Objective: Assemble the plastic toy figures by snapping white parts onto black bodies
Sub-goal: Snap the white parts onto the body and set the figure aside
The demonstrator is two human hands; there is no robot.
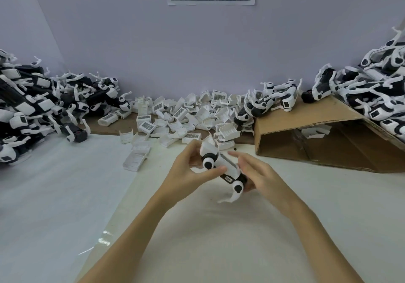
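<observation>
1. A black-and-white plastic toy figure is being held above the pale tabletop, between both hands.
2. The left hand is gripping the figure, thumb lying across its white body panel.
3. The right hand is cupping the figure's far side, fingers curling round it.
4. Loose white plastic shell parts are lying heaped behind.
5. A brown cardboard box is lying tipped at the right, figures piling on it.

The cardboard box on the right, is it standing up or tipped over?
Tipped over. The cardboard box lies on its side, its opening facing the camera, toy figures piled on top.
</observation>
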